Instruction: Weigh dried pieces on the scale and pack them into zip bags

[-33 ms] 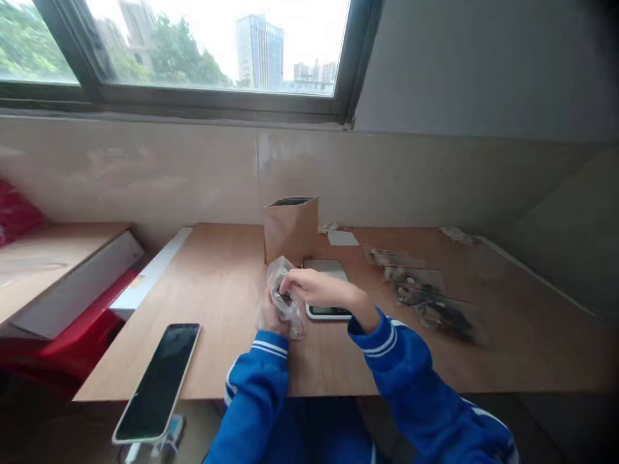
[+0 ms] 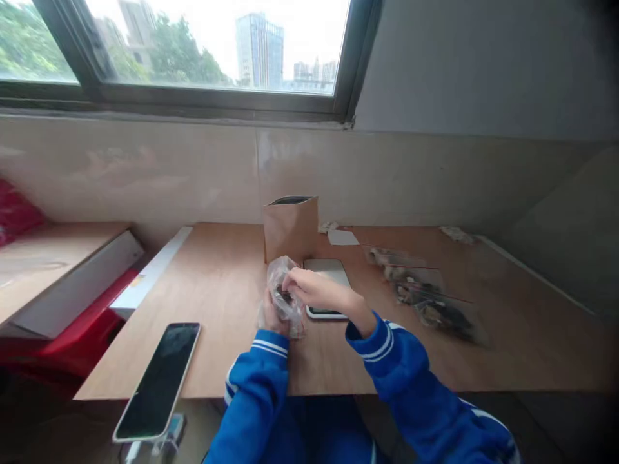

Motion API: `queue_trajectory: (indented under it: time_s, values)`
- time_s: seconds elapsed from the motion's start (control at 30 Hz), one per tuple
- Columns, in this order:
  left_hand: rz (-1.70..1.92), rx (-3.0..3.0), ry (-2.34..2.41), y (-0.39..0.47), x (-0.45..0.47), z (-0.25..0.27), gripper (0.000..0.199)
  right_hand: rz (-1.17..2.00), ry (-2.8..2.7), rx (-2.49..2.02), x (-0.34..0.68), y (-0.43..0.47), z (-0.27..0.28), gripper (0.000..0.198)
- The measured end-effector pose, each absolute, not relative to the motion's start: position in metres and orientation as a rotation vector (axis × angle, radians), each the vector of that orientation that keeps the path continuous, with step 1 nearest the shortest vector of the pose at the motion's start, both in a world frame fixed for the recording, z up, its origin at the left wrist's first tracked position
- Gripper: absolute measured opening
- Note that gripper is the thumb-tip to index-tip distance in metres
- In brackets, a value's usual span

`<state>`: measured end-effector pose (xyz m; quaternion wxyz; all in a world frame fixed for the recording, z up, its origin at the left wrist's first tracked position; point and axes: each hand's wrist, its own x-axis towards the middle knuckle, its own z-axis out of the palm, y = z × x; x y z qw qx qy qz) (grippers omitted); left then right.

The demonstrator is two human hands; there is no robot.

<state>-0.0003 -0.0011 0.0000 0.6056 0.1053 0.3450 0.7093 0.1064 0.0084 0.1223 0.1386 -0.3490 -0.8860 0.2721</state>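
My left hand (image 2: 273,314) is wrapped round a clear plastic bag (image 2: 278,274) from its left side, keeping it upright over the wooden table. Dark contents (image 2: 285,294) show in the bag's mouth, too small to name. At that mouth my right hand (image 2: 312,287) has its fingers bent and drawn together, the tips dipping inside; what they pinch, if anything, is hidden. Just behind the bag stands a brown paper pouch (image 2: 291,229) with its top open. A flat white scale (image 2: 329,269) lies partly under my right hand and forearm.
Several clear zip bags with dark and pale contents (image 2: 416,287) lie in a row to the right. A white card (image 2: 343,238) rests near the wall. At the front left, a phone (image 2: 158,380) is propped past the table edge (image 2: 333,392). A window (image 2: 207,58) is above.
My right hand and wrist have shifted very slightly at the bag's mouth. Everything else stays where it was.
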Motion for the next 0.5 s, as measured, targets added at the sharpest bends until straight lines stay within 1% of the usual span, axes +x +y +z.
queue_trajectory:
  time_s: [0.1,0.2,0.3,0.4,0.5]
  values:
    - [1.623,0.257,0.791,-0.004,-0.001,0.000,0.040,0.777,-2.546,-0.927,0.104,0.010,0.100,0.018]
    - [1.670,0.289,0.749,-0.007,-0.001,-0.001,0.040,0.883,-2.555,-0.782,0.105,0.012,0.087,0.028]
    - [1.700,0.373,0.655,-0.008,-0.001,-0.001,0.045,0.950,-2.503,-0.825,0.106,0.011,0.081,0.033]
    - [1.679,0.489,0.617,-0.008,-0.001,-0.003,0.051,0.955,-2.468,-0.894,0.106,0.008,0.076,0.030]
    - [1.706,0.588,0.690,-0.005,-0.003,-0.012,0.052,0.955,-2.480,-0.916,0.106,0.005,0.070,0.022]
